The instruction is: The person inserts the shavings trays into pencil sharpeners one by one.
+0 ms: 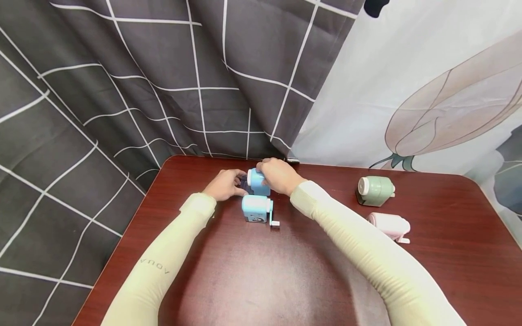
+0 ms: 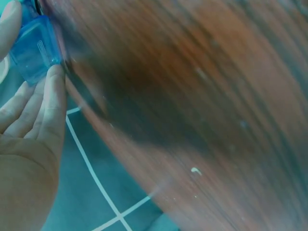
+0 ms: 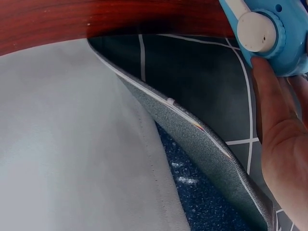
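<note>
A blue crank pencil sharpener (image 1: 259, 183) stands near the table's back edge, and my right hand (image 1: 280, 175) grips it from above and the right. In the right wrist view the same sharpener (image 3: 291, 29) shows a white round knob, with fingers against its side. My left hand (image 1: 223, 185) is at its left, holding a translucent blue shavings drawer (image 2: 36, 50) between thumb and fingers. Whether the drawer touches the sharpener's body cannot be made out. Just in front sits a second, light blue sharpener (image 1: 255, 207), its crank toward the right.
To the right stand a green sharpener (image 1: 377, 191) and a pink sharpener (image 1: 389, 225), the latter close by my right sleeve. Behind the dark red table (image 1: 244, 280) hang a grey checked curtain (image 1: 163, 68) and a white curtain (image 1: 350, 127).
</note>
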`<state>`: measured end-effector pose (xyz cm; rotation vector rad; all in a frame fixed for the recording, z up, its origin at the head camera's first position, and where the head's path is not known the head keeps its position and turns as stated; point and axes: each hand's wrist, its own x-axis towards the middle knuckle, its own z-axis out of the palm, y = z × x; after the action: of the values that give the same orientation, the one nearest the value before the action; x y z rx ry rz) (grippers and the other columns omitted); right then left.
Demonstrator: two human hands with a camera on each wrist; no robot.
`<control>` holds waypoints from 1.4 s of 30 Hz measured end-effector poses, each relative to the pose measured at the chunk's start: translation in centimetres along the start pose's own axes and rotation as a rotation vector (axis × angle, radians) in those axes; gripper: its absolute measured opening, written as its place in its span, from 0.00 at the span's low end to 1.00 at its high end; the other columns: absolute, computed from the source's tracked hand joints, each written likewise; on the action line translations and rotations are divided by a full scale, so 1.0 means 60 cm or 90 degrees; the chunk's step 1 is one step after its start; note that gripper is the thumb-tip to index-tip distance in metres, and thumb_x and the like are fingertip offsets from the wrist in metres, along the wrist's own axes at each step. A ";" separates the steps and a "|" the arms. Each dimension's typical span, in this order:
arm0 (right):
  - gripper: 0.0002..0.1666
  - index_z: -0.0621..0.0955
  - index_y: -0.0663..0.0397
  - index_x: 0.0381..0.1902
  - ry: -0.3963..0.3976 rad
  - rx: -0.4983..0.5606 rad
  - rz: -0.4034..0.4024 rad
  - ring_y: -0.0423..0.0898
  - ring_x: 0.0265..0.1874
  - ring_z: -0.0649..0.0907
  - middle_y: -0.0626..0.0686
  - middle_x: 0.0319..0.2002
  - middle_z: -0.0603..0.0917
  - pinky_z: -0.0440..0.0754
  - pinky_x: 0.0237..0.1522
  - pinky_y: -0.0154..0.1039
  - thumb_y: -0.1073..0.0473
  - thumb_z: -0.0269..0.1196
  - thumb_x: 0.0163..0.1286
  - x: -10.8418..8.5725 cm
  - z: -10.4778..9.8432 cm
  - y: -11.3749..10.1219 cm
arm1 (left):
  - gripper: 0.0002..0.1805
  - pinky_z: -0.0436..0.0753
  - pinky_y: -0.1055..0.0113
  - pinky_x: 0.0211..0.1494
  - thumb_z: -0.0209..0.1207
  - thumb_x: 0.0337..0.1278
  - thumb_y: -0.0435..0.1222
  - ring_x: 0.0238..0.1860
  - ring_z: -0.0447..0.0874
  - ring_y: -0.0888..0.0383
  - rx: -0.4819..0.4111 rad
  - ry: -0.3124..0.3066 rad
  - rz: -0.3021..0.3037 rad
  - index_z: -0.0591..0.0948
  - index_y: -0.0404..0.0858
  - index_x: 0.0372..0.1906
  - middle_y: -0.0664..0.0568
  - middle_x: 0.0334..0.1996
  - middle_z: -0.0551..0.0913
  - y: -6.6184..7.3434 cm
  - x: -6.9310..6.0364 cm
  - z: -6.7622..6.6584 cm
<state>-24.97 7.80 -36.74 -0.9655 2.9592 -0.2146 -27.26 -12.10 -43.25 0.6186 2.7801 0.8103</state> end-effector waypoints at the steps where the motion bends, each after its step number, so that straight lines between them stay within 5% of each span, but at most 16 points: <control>1: 0.23 0.79 0.56 0.48 0.000 0.000 0.000 0.48 0.38 0.80 0.55 0.43 0.81 0.79 0.42 0.41 0.60 0.70 0.53 0.000 -0.001 0.000 | 0.35 0.79 0.64 0.44 0.73 0.35 0.43 0.38 0.81 0.56 0.003 0.000 0.001 0.75 0.35 0.54 0.47 0.41 0.82 0.001 0.001 0.000; 42: 0.22 0.80 0.56 0.46 0.000 -0.009 0.000 0.47 0.37 0.81 0.54 0.41 0.81 0.79 0.41 0.39 0.59 0.70 0.52 0.002 -0.002 -0.003 | 0.26 0.78 0.69 0.37 0.73 0.35 0.44 0.32 0.78 0.61 0.028 0.015 0.052 0.78 0.38 0.42 0.54 0.30 0.81 0.011 0.016 0.016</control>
<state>-24.95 7.62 -36.60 -0.9677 2.9649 -0.1943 -27.65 -10.70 -43.77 0.7386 2.8166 0.7786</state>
